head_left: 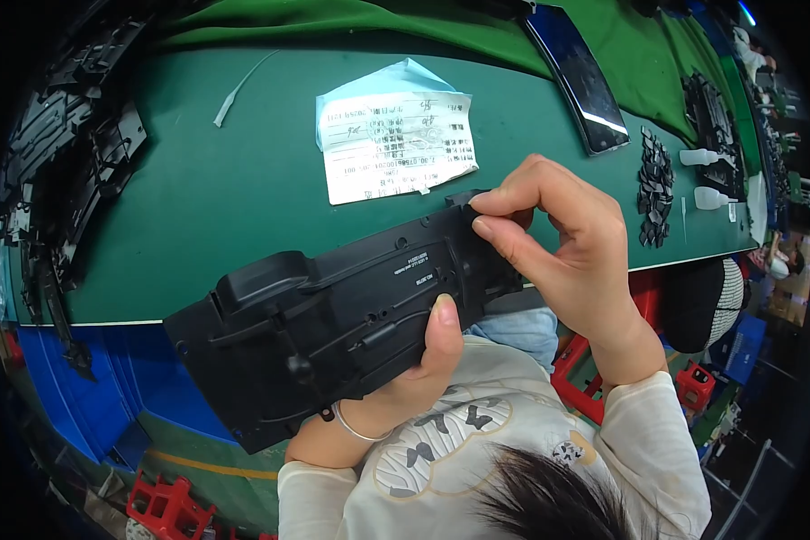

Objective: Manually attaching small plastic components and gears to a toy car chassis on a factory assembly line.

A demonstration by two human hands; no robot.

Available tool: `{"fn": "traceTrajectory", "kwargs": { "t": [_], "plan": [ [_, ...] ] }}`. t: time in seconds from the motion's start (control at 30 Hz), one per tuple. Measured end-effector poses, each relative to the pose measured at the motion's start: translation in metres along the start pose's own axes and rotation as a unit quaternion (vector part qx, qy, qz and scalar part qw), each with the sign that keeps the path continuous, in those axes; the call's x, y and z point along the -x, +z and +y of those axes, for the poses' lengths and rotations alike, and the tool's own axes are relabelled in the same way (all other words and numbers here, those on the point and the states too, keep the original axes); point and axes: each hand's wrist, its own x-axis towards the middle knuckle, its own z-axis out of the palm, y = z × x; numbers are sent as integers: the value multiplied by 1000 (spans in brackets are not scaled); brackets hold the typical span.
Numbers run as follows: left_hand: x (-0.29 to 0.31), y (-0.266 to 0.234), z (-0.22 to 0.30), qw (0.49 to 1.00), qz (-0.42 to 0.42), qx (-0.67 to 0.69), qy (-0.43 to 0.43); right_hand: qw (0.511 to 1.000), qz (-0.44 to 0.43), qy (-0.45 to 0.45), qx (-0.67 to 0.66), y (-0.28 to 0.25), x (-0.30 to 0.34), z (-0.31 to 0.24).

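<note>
Left hand point(423, 360) closed around the lower edge of the black plastic housing point(333, 315), thumb up over its face, palm under. Right hand point(558, 243) pinching the housing's upper right end, thumb and forefinger nearly shut on a small tab there; can't tell if there's a separate piece between them. Housing is held in the air just off the near edge of the green bench point(198, 198), over the lap, not resting on it.

Handling, judged: long rigid moulding, light, ribbed back gives grip; thin clips likely snap if twisted, so support mid-span and ends.

Black frame parts point(63, 162) stacked at the bench's left edge. Dark glossy panel point(580, 81) at far right. Printed paper sheet point(396, 144) mid-bench. Pile of small black clips point(655, 184) near right edge.
</note>
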Motion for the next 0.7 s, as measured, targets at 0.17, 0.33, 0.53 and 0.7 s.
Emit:
{"fn": "traceTrajectory", "kwargs": {
  "t": [0.17,0.33,0.53,0.7],
  "plan": [
    [-1,1,-1,1000,-3,-15,2,1000,2,-6,20,0,-1,-2],
    [-1,-1,-2,1000,-6,-31,5,1000,0,-2,24,1,-2,-4],
    [1,-7,-2,999,-12,-48,8,1000,-3,10,26,0,-2,-4],
    [2,-9,-3,998,-18,-65,12,999,-7,11,29,0,-3,-5]
  ]
}}
